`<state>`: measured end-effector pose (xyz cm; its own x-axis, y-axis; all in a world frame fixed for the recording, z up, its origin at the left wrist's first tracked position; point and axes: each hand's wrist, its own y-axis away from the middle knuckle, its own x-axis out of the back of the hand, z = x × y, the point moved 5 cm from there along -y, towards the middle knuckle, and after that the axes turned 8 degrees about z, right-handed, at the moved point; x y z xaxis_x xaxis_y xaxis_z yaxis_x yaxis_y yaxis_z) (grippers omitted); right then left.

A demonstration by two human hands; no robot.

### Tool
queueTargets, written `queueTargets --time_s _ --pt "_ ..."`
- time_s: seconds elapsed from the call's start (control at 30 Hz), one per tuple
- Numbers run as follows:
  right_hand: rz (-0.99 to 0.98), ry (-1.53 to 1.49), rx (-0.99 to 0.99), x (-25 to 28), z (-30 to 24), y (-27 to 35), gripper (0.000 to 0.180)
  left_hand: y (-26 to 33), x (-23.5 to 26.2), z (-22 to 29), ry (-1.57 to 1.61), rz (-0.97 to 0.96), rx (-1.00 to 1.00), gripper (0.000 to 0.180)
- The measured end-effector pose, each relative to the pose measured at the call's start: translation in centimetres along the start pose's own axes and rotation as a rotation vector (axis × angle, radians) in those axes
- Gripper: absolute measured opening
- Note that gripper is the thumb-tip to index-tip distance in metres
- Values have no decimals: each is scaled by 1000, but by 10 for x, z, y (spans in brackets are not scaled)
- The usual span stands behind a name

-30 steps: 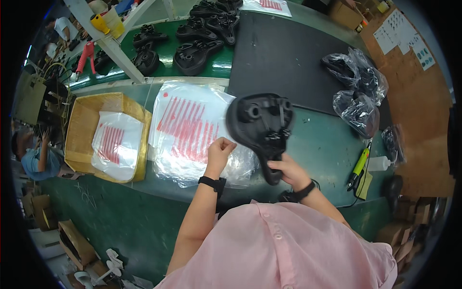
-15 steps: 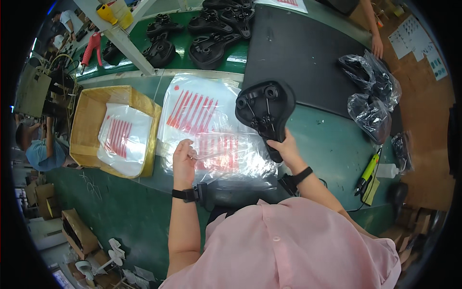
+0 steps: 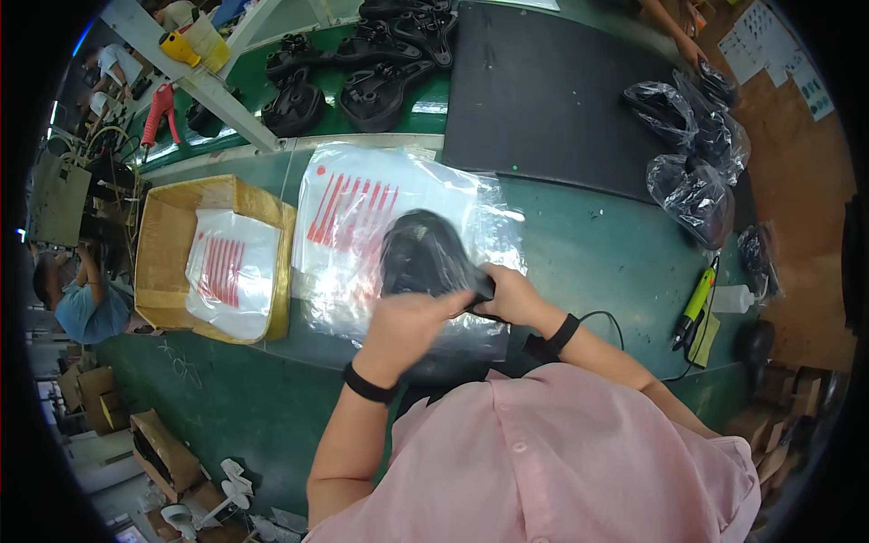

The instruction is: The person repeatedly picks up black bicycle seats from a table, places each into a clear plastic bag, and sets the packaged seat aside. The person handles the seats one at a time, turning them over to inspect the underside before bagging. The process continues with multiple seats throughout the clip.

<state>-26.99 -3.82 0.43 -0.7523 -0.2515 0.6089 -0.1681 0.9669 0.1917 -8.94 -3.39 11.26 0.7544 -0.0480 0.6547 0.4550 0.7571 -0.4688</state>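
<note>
My right hand (image 3: 511, 295) grips the narrow nose of a black bicycle saddle (image 3: 421, 253) over the stack of clear plastic bags (image 3: 348, 185) with red printing. The saddle's wide end points away from me, and shiny clear film appears to lie over it. My left hand (image 3: 407, 330) is at the near side of the saddle, its fingers reaching to the nose beside my right hand. It is smeared by motion, so whether it pinches the film or the saddle cannot be told.
At the left stands a yellow bin (image 3: 282, 262) holding more printed bags. Black saddles (image 3: 385, 90) lie on the green conveyor behind. Film-wrapped saddles (image 3: 692, 195) sit at the right beyond a black mat (image 3: 543, 100), near a green electric screwdriver (image 3: 697, 299). Another person's hand (image 3: 690, 50) touches them.
The saddle has moved left and down over the bags and turned from underside up, with film now over it. My left hand has come across to its nose.
</note>
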Motion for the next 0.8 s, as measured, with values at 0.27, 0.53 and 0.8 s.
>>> queueTargets --time_s 0.27,0.53,0.8 --pt "112 -1103 -422 -5 15 19 64 22 -85 109 560 -247 -73 19" --pt "555 -1070 -573 101 127 28 34 -1 -69 -26 392 -86 434 28" --pt "1348 -1242 -203 405 329 16 47 59 1 -213 -597 34 1058 79"
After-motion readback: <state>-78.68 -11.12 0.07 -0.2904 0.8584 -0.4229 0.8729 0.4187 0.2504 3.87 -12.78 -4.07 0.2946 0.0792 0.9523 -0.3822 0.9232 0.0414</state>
